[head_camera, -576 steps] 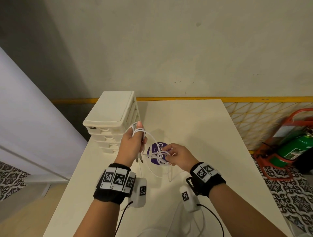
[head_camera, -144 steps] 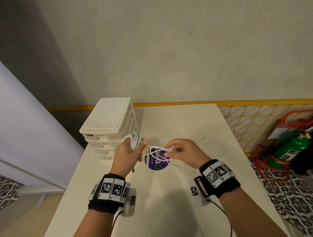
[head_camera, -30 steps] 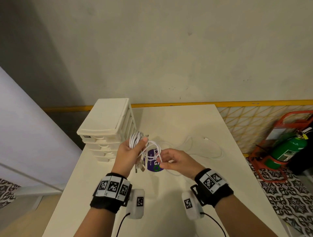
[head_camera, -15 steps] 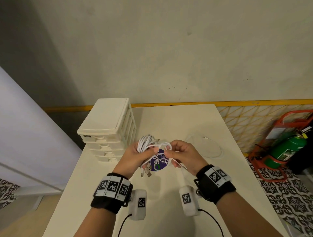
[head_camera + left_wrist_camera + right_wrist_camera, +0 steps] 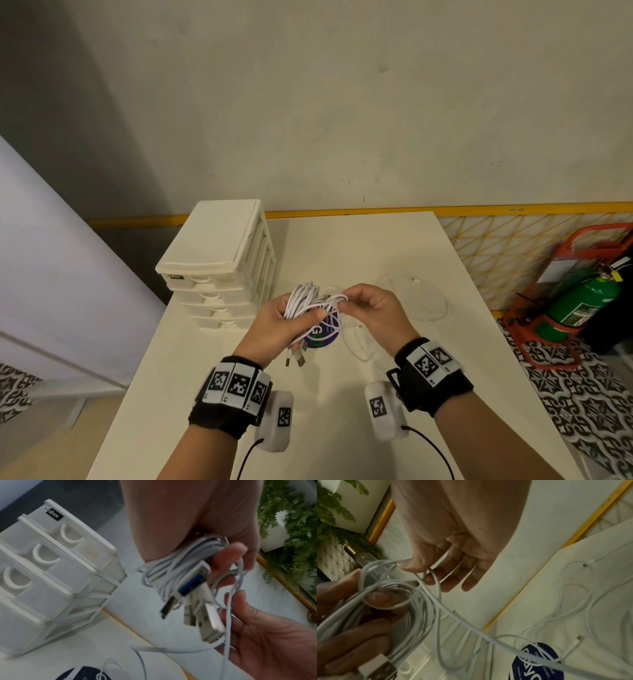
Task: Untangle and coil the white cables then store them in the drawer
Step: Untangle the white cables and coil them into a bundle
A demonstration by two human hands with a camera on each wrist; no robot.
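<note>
My left hand [image 5: 278, 320] is raised in front of me, fingers [image 5: 228, 555] curled with the thumb pressed across, gripping a coiled bundle of white cable [image 5: 305, 301]. My right hand [image 5: 375, 313] sits just beside it, nearly touching, its fingers [image 5: 450, 577] bent and pinching a loose strand between thumb and forefinger. Both forearms reach forward and angle inward, so the hands meet at the middle. Each wrist wears a black band with square markers.
</note>
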